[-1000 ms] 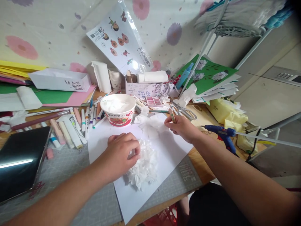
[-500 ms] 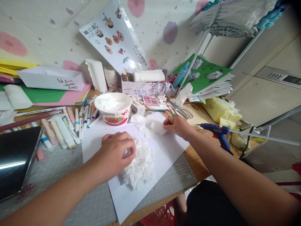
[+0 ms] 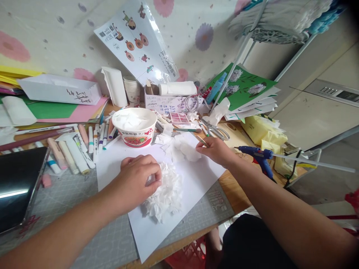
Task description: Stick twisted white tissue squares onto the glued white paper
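Observation:
A ruffled white paper ball (image 3: 167, 196) rests on a white sheet of paper (image 3: 151, 239). Over its left side is my left hand (image 3: 140, 177), with thumb and forefinger pinched together; whatever is between the tips is hidden. My right hand (image 3: 217, 151) has closed around a short, slim stick (image 3: 202, 141), whose end sticks out above the fingers. Its fingertips touch the edge of loose white tissue pieces (image 3: 186, 147) on the sheet. Behind my left hand stands a paper bowl (image 3: 137, 140) holding white paper.
Markers (image 3: 75, 149) and a dark tablet-like device (image 3: 21, 186) lie left on the grey cutting mat (image 3: 112, 239). Scissors (image 3: 214, 130) and a blue glue gun (image 3: 259, 155) lie to the right. A boxy organiser (image 3: 168, 104) stands at the back.
The slim stick in my right hand has tilted flatter, and its fingertips have shifted slightly on the tissue. My left hand has stayed by the paper ball. The view has shifted slightly.

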A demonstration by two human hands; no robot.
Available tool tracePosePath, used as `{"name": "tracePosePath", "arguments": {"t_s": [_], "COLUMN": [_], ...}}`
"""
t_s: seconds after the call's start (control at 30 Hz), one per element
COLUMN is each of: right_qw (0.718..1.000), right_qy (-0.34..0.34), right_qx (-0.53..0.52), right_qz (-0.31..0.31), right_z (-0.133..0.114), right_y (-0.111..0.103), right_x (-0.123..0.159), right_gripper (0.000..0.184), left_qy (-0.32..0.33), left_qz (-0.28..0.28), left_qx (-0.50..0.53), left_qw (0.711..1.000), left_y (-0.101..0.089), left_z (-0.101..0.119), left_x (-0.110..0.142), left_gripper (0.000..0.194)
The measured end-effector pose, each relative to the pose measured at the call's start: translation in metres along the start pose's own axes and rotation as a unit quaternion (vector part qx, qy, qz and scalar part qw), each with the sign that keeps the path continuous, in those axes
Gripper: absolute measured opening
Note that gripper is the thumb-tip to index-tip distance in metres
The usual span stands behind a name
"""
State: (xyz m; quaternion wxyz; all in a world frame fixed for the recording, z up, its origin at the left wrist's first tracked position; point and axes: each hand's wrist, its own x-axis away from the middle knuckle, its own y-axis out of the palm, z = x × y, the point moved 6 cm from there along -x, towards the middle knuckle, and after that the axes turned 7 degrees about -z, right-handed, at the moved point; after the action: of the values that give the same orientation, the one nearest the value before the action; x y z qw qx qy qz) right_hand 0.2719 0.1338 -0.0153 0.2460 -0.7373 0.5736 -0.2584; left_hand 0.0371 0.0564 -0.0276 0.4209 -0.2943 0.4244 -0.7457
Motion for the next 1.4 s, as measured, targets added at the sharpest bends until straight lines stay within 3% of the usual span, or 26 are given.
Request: {"name": "tracePosePath", "arguments": {"t_s": [0.23,0.37,0.47,0.6,0.67,0.77,0.87,1.03,1.13,1.23,1.4], "right_qw": [0.998,0.995,0.988,0.956,0.951,0.963,0.964,0.966,0.962,0.957,0.927], "right_qy": [-0.049,-0.066,-0.067,-0.096,-0.116,-0.134,-0.161,-0.246,-0.263,-0.279,-0.355], "right_qx": [-0.034,-0.080,-0.117,-0.173,-0.143,-0.002,0.093,-0.010,-0.077,-0.071,0.030], "right_qz": [0.030,0.007,-0.070,-0.217,-0.250,-0.235,-0.192,-0.077,-0.014,-0.045,-0.119], "right_z": [-0.013,-0.022,-0.034,-0.066,-0.079,-0.084,-0.083,-0.091,-0.095,-0.100,-0.104], "right_y": [-0.009,-0.007,0.010,0.045,0.059,0.075,0.078,0.042,0.023,0.031,0.060], "right_x": [0.005,0.008,0.015,0.038,0.047,0.052,0.050,0.054,0.065,0.077,0.084], "right_gripper": [0.016,0.015,0.015,0.015,0.014,0.012,0.010,0.029,0.037,0.029,0.026], "left_qy": [0.003,0.002,0.000,0.001,-0.001,0.003,0.005,0.008,0.013,0.010,0.012], "left_qz": [0.009,0.017,0.013,0.012,0.012,0.011,0.009,0.013,0.014,0.008,0.005], "left_qx": [-0.004,-0.006,-0.004,-0.003,-0.006,-0.008,-0.007,0.006,0.012,0.006,-0.003], "left_qw": [1.000,1.000,1.000,1.000,1.000,1.000,1.000,1.000,1.000,1.000,1.000], "left_y": [-0.001,-0.002,-0.002,-0.002,-0.003,-0.003,-0.003,-0.002,-0.002,-0.003,-0.003], "left_z": [0.001,0.003,0.003,0.003,0.003,0.004,0.004,0.004,0.005,0.005,0.004], "left_x": [0.001,0.001,0.000,0.000,-0.001,-0.001,-0.001,0.000,0.001,0.001,0.000], "left_gripper": [0.011,0.011,0.010,0.010,0.009,0.009,0.013,0.016,0.015,0.015,0.011]}}
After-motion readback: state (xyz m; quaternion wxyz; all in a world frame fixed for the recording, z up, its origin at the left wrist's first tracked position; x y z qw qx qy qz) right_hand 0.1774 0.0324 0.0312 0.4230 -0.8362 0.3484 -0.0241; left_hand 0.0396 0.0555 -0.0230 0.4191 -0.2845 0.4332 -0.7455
